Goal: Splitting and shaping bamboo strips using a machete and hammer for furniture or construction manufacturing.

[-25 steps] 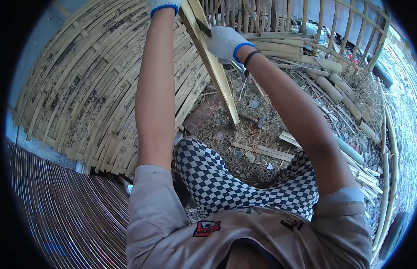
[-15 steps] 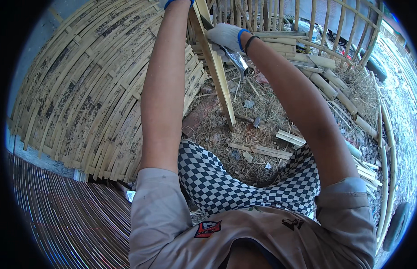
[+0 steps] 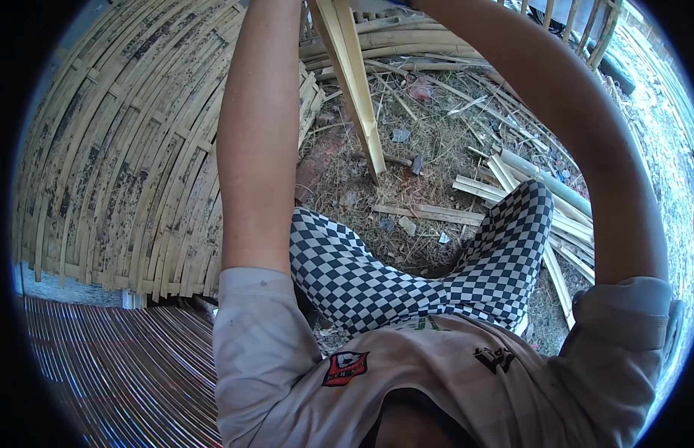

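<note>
A long split bamboo length point(image 3: 350, 75) stands nearly upright in front of me, its lower end on the littered ground and its top beyond the upper edge. My left forearm reaches up beside it, and the left hand is out of view. Only a sliver of my right hand point(image 3: 371, 4), in a whitish glove with a blue cuff, shows at the upper edge next to the bamboo. Its fingers and anything in them are hidden. Near the bamboo's foot lies a hammer point(image 3: 416, 165) with a dark metal head.
A large slatted bamboo panel point(image 3: 115, 164) covers the left side. Split bamboo strips point(image 3: 578, 228) lie in a pile by my right knee, with a flat piece point(image 3: 429, 214) between my legs. Curved bamboo lengths point(image 3: 406, 45) lie farther off, before a bamboo fence point(image 3: 574, 19).
Both arms have risen and my right elbow has swung outward. The gloved right hand, which held a shiny metal tool, has gone mostly out of view. The bamboo's foot has shifted slightly.
</note>
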A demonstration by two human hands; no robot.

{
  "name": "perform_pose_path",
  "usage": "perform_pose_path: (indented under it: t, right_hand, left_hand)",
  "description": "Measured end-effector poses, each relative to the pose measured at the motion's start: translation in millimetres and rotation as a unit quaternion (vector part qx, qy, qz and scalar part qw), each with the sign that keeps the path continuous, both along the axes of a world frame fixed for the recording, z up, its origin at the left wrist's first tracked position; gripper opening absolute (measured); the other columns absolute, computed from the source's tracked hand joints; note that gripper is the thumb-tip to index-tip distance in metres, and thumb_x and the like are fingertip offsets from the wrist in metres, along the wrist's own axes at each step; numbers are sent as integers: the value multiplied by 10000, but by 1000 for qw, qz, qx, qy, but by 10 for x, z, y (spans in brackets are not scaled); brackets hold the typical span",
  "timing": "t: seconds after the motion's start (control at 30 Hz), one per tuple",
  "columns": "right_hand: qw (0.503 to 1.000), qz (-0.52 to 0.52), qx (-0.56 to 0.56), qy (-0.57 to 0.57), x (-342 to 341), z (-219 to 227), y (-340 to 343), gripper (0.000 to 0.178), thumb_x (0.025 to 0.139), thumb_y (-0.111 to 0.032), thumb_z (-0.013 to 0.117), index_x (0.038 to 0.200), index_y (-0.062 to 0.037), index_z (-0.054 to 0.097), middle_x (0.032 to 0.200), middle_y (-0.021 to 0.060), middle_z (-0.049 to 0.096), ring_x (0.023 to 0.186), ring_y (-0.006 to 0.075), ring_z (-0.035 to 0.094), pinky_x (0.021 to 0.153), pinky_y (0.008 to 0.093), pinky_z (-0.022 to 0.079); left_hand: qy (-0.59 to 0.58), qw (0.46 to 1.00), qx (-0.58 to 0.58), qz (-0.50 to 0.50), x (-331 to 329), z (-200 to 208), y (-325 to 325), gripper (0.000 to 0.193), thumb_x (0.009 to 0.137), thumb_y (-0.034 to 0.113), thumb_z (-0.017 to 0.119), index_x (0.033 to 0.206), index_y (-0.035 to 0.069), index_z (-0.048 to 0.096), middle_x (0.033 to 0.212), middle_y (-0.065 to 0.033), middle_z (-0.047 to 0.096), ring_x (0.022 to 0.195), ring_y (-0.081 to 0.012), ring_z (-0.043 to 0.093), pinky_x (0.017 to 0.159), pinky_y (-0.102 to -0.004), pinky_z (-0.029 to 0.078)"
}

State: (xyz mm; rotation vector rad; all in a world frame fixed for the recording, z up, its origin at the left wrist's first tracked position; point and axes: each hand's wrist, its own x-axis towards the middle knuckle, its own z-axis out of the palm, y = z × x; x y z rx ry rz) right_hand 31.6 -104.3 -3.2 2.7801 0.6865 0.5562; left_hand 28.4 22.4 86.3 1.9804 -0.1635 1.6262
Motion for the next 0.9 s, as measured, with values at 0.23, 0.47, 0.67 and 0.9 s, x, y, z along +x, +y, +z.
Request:
perform_pose_path:
  t: [0.23, 0.47, 0.67, 0.9]
  right_hand:
    - [995, 81, -62, -15, -210, -343, 336, 240, 933, -164, 572, 937, 35, 706, 798, 199, 706, 756, 373, 692, 664, 447, 554]
    - [943, 3, 275, 189, -681, -1982, 403, 293, 864, -193, 589, 976, 22, 753, 980, 264, 724, 930, 396, 723, 839, 447, 582]
    - [807, -36, 445, 386, -701, -1998, 344, 338, 902, -196, 521, 879, 70, 727, 838, 244, 728, 716, 332, 743, 701, 423, 602]
    - [690, -10, 480, 542, -405, -1950, 334, 363, 942, -210, 497, 763, 57, 665, 676, 170, 685, 576, 266, 696, 524, 380, 570]
  left_hand:
    - [-29, 995, 37, 84, -26, -41, 259, 349, 874, 131, 626, 1171, -50, 594, 1160, -306, 648, 1113, -446, 624, 944, -477, 504]
    - [178, 900, -87, -389, -404, 24, 436, 424, 900, 288, 701, 1179, -30, 673, 1259, -209, 657, 1168, -347, 618, 995, -411, 469]
    - [200, 877, 15, -436, -522, 30, 517, 296, 942, 321, 651, 907, 31, 702, 936, -109, 693, 931, -226, 656, 845, -368, 508]
    - [145, 862, -125, -469, -213, -50, 409, 273, 926, 235, 587, 706, 79, 544, 646, -50, 560, 593, -168, 557, 606, -342, 477]
